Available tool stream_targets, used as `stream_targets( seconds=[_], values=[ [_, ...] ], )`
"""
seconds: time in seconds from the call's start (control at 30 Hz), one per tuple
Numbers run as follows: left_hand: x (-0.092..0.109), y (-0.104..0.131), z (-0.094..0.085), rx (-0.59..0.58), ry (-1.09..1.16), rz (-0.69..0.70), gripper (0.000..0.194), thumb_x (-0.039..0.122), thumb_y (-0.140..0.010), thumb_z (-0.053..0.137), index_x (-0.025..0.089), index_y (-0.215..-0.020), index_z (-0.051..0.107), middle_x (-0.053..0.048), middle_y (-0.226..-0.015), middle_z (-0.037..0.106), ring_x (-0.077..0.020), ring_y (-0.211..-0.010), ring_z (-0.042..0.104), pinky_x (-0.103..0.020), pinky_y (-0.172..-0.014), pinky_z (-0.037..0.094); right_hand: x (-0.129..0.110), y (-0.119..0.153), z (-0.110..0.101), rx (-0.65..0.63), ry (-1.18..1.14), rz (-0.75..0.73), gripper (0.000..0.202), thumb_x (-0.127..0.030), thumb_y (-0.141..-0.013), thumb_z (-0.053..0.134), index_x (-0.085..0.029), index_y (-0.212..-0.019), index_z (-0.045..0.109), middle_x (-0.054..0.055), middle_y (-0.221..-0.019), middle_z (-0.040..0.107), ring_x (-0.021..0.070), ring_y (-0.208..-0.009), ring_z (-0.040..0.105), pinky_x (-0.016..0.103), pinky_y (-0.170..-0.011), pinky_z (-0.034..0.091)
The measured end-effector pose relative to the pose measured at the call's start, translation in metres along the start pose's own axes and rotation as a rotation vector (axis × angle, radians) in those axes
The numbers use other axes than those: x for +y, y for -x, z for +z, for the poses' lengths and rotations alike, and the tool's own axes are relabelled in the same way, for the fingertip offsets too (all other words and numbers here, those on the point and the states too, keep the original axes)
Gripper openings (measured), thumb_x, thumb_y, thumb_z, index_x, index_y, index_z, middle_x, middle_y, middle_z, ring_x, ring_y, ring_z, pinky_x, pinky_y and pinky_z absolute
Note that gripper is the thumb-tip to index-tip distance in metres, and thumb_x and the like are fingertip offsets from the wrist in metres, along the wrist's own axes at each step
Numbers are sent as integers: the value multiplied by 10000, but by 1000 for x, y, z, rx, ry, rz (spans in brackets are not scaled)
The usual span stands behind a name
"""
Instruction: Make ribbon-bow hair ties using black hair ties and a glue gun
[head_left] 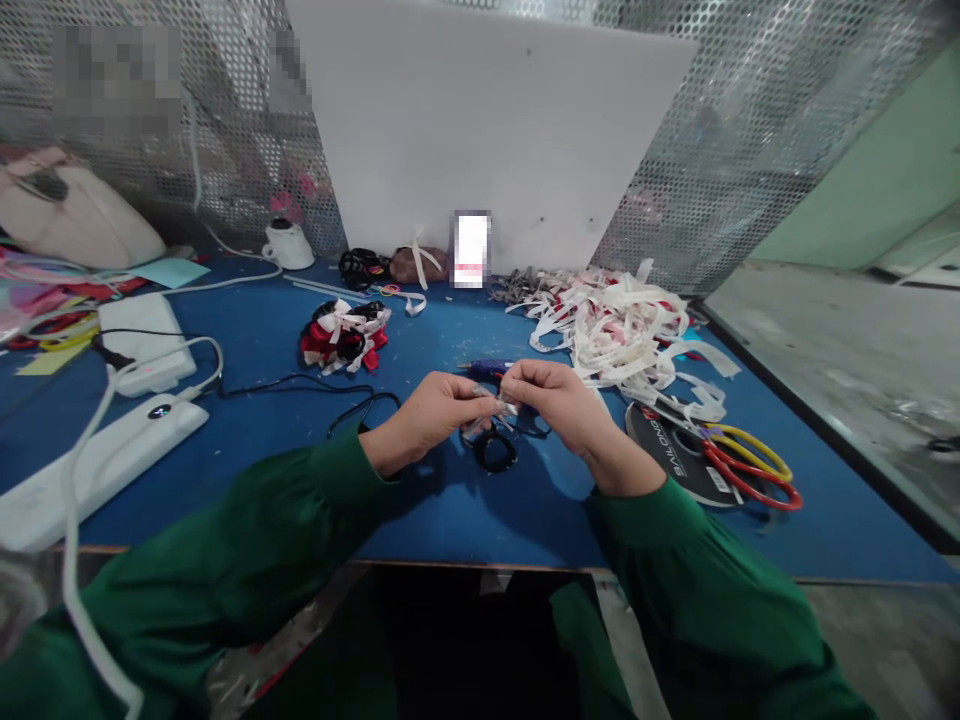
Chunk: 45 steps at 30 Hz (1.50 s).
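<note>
Over the middle of the blue table, my left hand (437, 415) and my right hand (553, 400) meet fingertip to fingertip. Both pinch a small pale, shiny ribbon (510, 408), partly covered by the fingers. A black elastic hair tie (495, 453) hangs in a loop just beneath it. Behind the fingertips lies a blue tool with a pointed metal tip (487, 367); my right hand hides the rest. Left of my hands sits a pile of finished-looking hair ties with red, black and white bows (345, 335).
A heap of white ribbon strips (615, 320) lies at right, near scissors with red and yellow handles (750, 465) on a black round card (675, 455). At left are a power strip (112, 465), white adapter (146, 340) and cables. A phone (470, 248) leans against a white board (495, 130).
</note>
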<state>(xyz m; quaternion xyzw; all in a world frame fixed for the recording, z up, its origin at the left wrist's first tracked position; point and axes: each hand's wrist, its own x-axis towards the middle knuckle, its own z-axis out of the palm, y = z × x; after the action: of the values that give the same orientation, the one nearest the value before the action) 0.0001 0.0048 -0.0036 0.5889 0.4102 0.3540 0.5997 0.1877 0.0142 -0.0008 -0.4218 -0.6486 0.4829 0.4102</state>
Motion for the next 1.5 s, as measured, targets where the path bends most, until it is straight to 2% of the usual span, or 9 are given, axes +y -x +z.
stream_targets(
  seconds=[0.27, 0.43, 0.53, 0.63, 0.77, 1.0, 1.1, 1.23, 1.5],
  values=[
    [0, 2, -1, -75, -21, -18, 290, 363, -719, 793, 143, -555, 700, -40, -556, 643, -110, -504, 509, -247, -521, 394, 8, 4, 19, 179, 383, -280, 160, -223, -856, 591, -225, -698, 567, -1, -693, 592, 161, -669, 506, 299, -641, 343],
    [-4, 2, 3, 72, -5, 45, 279, 354, -708, 796, 146, -548, 701, -32, -554, 637, -112, -530, 515, -250, -552, 402, 7, 1, 18, 195, 107, -100, 226, -382, -884, 613, -219, -727, 618, -8, -650, 594, 157, -639, 528, 298, -635, 394],
    [-5, 2, 4, 114, 19, 57, 264, 353, -706, 801, 146, -568, 713, -28, -571, 648, -108, -535, 516, -246, -553, 401, 6, 1, 16, 119, -119, 6, 321, -516, -850, 662, -213, -742, 660, -2, -652, 616, 157, -647, 561, 301, -645, 436],
    [-5, 1, 4, 135, 8, 70, 251, 343, -717, 790, 146, -576, 723, -25, -559, 645, -105, -524, 513, -245, -546, 404, 7, 2, 18, 100, -148, 6, 300, -468, -778, 757, -208, -676, 648, -6, -639, 622, 143, -618, 539, 293, -616, 417],
    [-4, 2, 6, 134, 28, 60, 219, 314, -709, 791, 146, -581, 732, -33, -568, 662, -111, -531, 535, -244, -545, 425, 12, 6, 26, 232, -74, -67, 219, -356, -796, 740, -209, -667, 642, -27, -602, 585, 124, -579, 482, 286, -584, 372],
    [-4, 1, 8, 110, 94, 65, 234, 337, -705, 812, 133, -605, 754, -58, -610, 702, -128, -566, 581, -251, -571, 461, 11, 5, 38, 199, -487, 124, 303, -409, -692, 813, -204, -606, 606, -28, -528, 589, 120, -485, 533, 276, -526, 423],
    [-7, -1, 8, 129, 104, 27, 251, 371, -720, 815, 129, -664, 779, -60, -635, 716, -123, -566, 576, -250, -577, 452, 11, 1, 33, 175, -483, 184, 370, -476, -627, 857, -190, -616, 624, -20, -566, 612, 118, -503, 554, 275, -548, 464],
    [-7, -2, 5, 152, 135, 20, 260, 394, -749, 803, 136, -718, 788, -41, -659, 715, -100, -565, 548, -228, -571, 425, 11, 1, 26, 151, -356, 112, 416, -591, -733, 763, -191, -704, 654, -10, -626, 630, 123, -577, 569, 271, -592, 476],
    [-2, -2, 0, 73, 149, -56, 370, 505, -804, 741, 139, -762, 770, -50, -704, 702, -113, -600, 581, -231, -584, 448, 15, -1, 22, 236, -225, 6, 188, -351, -754, 743, -196, -696, 652, -43, -578, 568, 104, -550, 491, 260, -558, 400]
  ],
)
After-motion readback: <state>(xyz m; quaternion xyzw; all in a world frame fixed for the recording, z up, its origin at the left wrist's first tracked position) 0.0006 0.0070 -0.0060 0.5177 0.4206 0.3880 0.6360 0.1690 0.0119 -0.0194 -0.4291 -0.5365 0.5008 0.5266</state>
